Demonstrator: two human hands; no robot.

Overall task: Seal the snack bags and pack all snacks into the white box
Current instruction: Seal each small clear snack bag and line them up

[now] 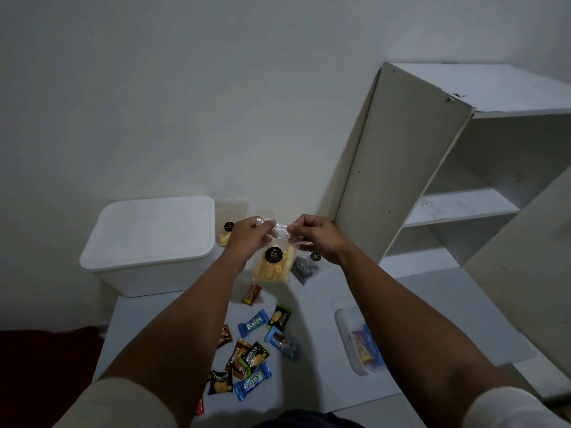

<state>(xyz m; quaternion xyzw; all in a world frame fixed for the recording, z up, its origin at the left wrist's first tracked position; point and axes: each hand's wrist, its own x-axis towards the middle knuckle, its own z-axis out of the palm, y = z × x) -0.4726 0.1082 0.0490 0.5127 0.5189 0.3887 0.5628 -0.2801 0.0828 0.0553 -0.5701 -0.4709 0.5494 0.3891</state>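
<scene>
Both hands [251, 234] [312, 236] pinch snack bag [272, 264] — wrapped snacks [253, 350] (scattered) below.

A plain white wall [185, 103] fills the background under dim light. A white open shelving unit [457, 186] stands at right. The floor [448, 304] is pale.

- "Pong Pong" on the black round sticker [269, 254] of the clear snack bag [272, 267].
- "Kalpa" on two blue wrappers [254, 326], [252, 382].
- "Nextar" on several small wrappers [235, 355], [281, 318].
</scene>
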